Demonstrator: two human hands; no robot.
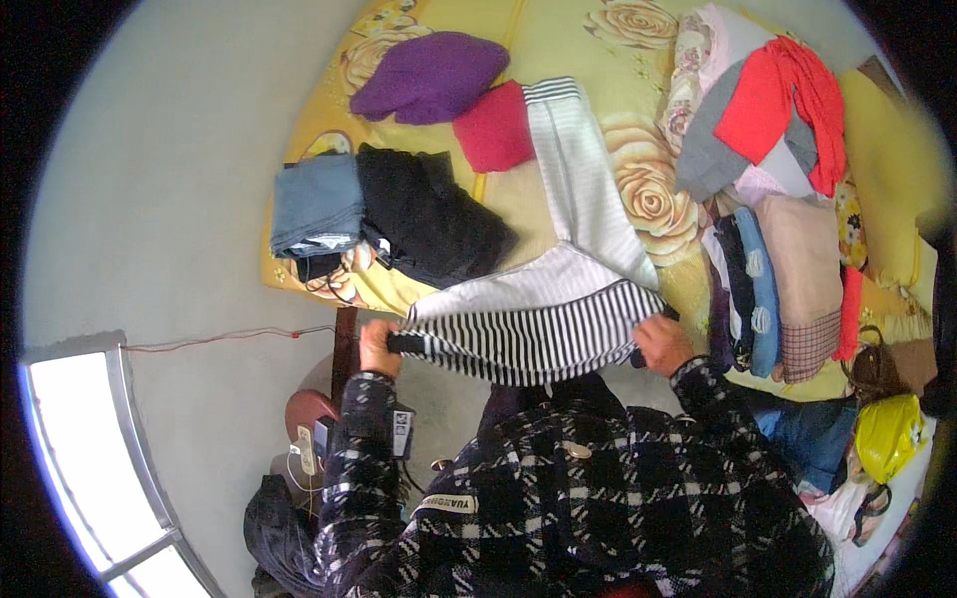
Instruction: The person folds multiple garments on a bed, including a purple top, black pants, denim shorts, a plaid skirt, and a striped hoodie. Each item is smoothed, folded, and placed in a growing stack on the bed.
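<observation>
A black-and-white striped fabric garment [533, 337], probably light, soft and limp, was pinched at both near corners by the left hand [379, 348] and right hand [662, 345], seemingly its surest holds.

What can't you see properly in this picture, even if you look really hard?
Some fingertips of the left hand and right hand: head view, hidden by the striped garment and the hands themselves.
What is inside the yellow bag: head view, its side hides it.
What is beyond the bright window: head view, lost in glare.
The far end of the flowered sheet: head view, cut off by the top edge.
</observation>
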